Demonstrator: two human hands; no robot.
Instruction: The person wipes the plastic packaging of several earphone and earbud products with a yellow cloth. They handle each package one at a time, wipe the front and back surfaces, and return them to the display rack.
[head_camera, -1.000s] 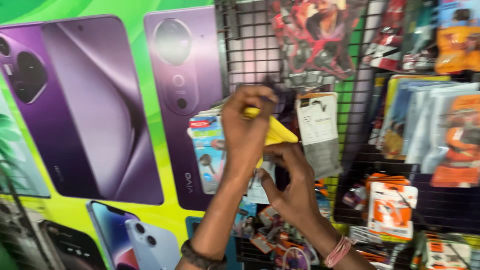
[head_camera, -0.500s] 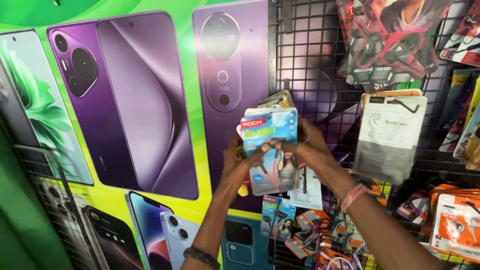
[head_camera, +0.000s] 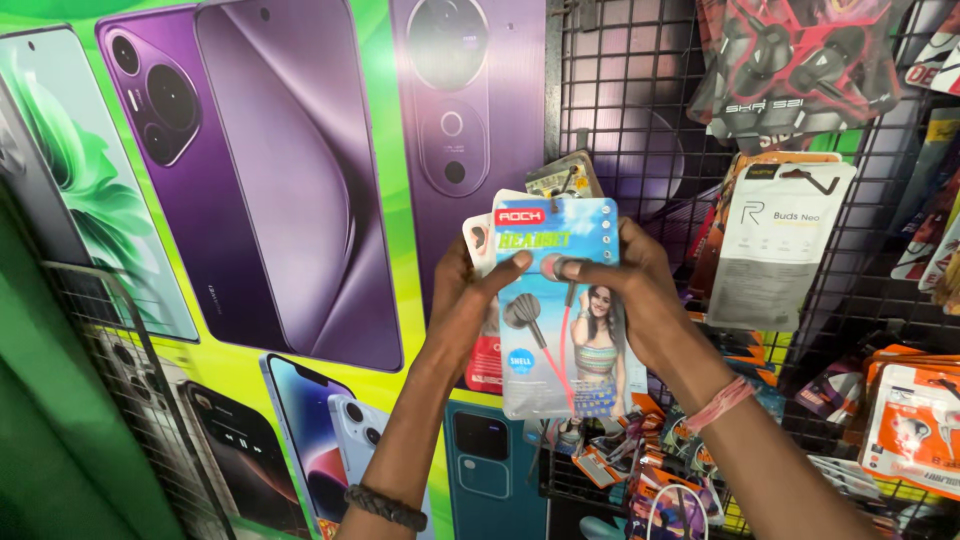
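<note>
Two hands up: I see left hand (head_camera: 470, 300) and right hand (head_camera: 640, 290) gripping blue earphone packet (head_camera: 560, 330), thumbs pressed on front.

Poster: (head_camera: 280, 200) purple, green and blue phones pictured, filling the left wall.
Wire grid rack: (head_camera: 640, 90) black mesh, right half.
White earbud pouch: (head_camera: 780, 250) hangs at the rack's right side.
Red-black earphone pack: (head_camera: 790, 60) rack's top edge.
Orange-white packets: (head_camera: 915, 425) lower right corner.

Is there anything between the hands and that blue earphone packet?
No. Both hands already hold the blue earphone packet: the left hand grips its left edge, thumb on the front, and the right hand grips its right edge. Other packets sit stacked behind it, not between it and the hands.
</note>
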